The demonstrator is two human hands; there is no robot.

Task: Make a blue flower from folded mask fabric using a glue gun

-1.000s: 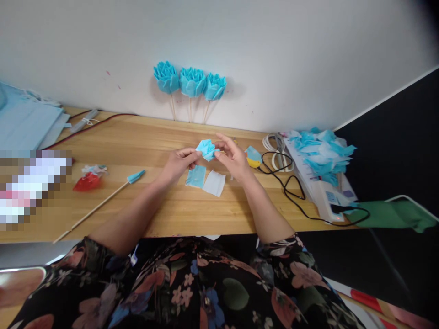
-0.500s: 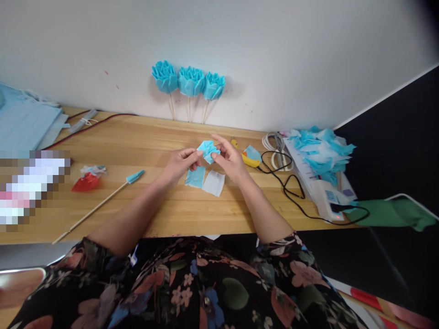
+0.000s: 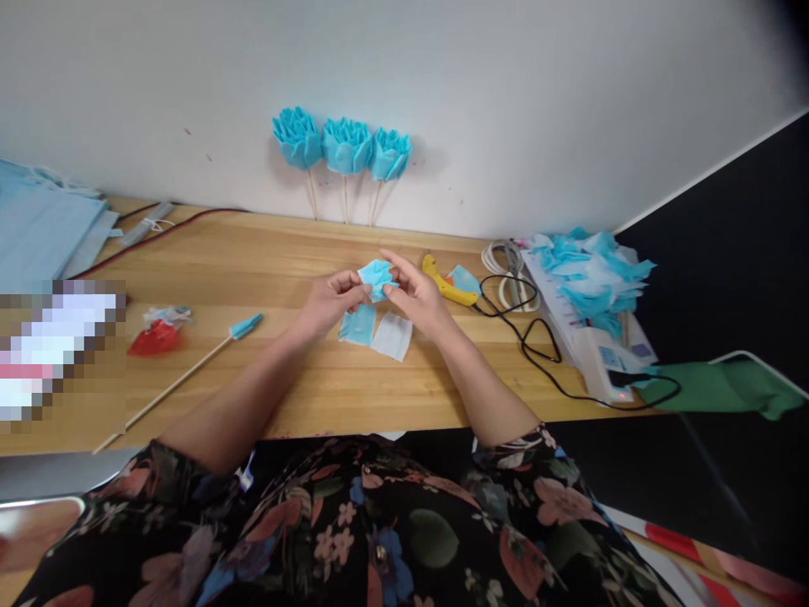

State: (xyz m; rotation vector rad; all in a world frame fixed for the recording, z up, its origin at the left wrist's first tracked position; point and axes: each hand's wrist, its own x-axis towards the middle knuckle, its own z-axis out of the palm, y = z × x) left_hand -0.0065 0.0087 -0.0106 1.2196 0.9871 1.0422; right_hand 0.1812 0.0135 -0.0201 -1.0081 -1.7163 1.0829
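Observation:
A small blue fabric piece (image 3: 377,278), folded and creased, is held between both hands above the wooden table. My left hand (image 3: 332,302) pinches its left side with thumb and fingers. My right hand (image 3: 418,295) grips the right side, its index finger stretched out past the top. Below them lie a blue square (image 3: 358,325) and a white square (image 3: 393,336) side by side. To the right of my right hand rests a yellow glue gun (image 3: 450,282). A stick with a small blue rolled tip (image 3: 246,326) lies to the left.
Three blue fabric flowers (image 3: 347,146) on sticks lean on the wall. Scissors (image 3: 519,282), a black cable, a power strip (image 3: 600,364) and a heap of blue scraps (image 3: 597,274) are at the right. Masks (image 3: 47,219) and a red packet (image 3: 156,335) are at the left.
The blue piece is bunched a little more between my fingers, and my right hand has shifted slightly left. More of the yellow glue gun shows. The whole view has shifted slightly.

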